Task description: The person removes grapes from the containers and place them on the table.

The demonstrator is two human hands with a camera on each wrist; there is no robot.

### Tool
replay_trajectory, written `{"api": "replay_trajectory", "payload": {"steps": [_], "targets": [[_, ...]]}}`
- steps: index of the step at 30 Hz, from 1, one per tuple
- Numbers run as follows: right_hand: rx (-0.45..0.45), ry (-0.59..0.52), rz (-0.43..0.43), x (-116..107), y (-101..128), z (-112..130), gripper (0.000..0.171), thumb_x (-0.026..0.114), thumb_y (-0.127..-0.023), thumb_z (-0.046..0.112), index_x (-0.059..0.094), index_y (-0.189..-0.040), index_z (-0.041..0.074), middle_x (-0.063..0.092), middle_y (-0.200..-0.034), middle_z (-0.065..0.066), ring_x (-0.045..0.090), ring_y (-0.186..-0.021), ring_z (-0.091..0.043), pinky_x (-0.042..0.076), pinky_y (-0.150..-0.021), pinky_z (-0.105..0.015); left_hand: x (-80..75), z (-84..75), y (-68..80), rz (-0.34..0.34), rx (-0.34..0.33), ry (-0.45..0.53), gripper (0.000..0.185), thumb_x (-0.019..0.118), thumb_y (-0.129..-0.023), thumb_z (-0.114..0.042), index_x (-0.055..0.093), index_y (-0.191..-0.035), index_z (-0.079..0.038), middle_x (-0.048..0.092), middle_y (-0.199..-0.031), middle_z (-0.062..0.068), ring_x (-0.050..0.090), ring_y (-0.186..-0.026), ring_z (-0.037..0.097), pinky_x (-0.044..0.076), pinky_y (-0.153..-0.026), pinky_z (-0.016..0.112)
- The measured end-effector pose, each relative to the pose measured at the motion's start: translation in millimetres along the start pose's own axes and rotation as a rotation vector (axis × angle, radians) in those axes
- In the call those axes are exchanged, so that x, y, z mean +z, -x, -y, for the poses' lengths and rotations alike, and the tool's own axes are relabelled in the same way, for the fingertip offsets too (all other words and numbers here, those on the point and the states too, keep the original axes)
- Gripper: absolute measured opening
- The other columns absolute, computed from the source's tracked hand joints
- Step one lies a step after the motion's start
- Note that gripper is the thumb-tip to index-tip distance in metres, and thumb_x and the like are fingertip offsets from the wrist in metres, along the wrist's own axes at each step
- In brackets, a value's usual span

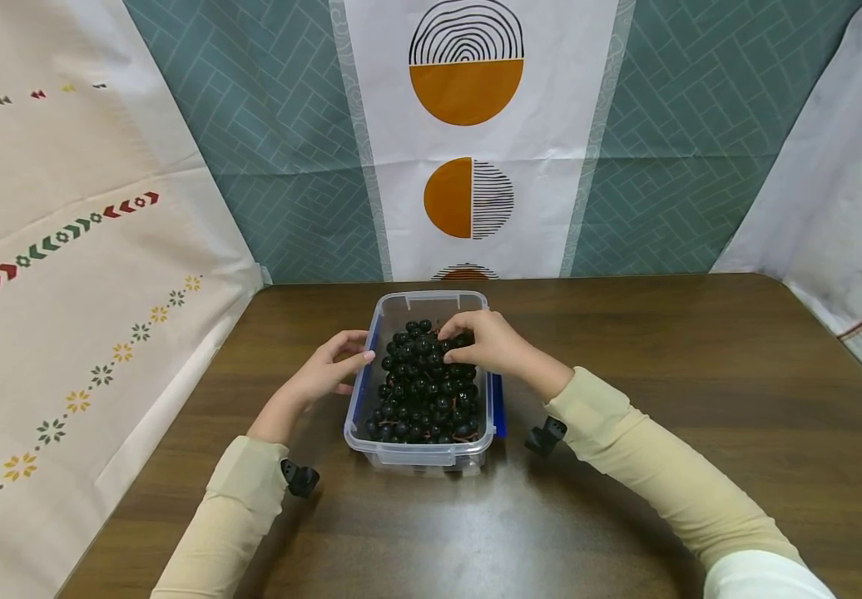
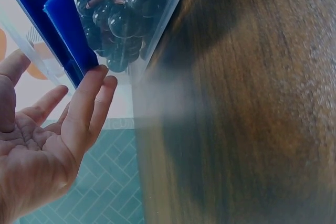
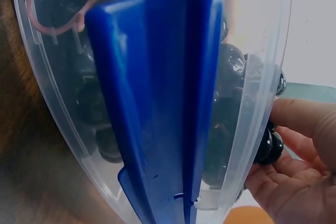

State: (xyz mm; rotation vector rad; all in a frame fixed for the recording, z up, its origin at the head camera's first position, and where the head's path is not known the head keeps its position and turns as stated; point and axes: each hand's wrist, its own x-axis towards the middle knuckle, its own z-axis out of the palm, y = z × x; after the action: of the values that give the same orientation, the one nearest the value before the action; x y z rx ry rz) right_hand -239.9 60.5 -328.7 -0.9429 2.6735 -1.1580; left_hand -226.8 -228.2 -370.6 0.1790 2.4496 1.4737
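A clear plastic container (image 1: 414, 454) with blue side clips stands on the table, holding a heap of dark grapes (image 1: 423, 387) on stems. At its left side is my left hand (image 1: 322, 368), fingers spread and fairly straight. In the left wrist view, fingertips touch the lower end of a blue clip (image 2: 65, 19). My right hand (image 1: 494, 343) reaches over the right rim, its thumb and fingers bent around some grapes at the top of the heap. The right wrist view shows dark grapes (image 3: 269, 145) between those fingers, partly hidden by the container wall.
The brown wooden table (image 1: 671, 358) extends on both sides of the container. Behind it hangs a green and white patterned cloth (image 1: 304, 166), and a white embroidered cloth (image 1: 101, 283) slopes along the left. Each wrist carries a small black camera (image 1: 546, 436).
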Motion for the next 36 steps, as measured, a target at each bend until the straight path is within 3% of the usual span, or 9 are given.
{"api": "replay_trajectory", "payload": {"steps": [36], "targets": [[-0.011,-0.061,-0.086,-12,12,10,0.025,0.071,-0.084,0.009,0.068,-0.108,0.004,0.067,-0.11,-0.011,0.059,-0.096,-0.024,0.05,-0.083,-0.038,-0.3,-6.7,4.0,0.001,0.014,-0.005,0.057,0.056,-0.096,-0.035,0.036,-0.144,-0.01,0.043,-0.135,0.02,0.048,-0.115,0.036,0.054,-0.082,0.047]]}}
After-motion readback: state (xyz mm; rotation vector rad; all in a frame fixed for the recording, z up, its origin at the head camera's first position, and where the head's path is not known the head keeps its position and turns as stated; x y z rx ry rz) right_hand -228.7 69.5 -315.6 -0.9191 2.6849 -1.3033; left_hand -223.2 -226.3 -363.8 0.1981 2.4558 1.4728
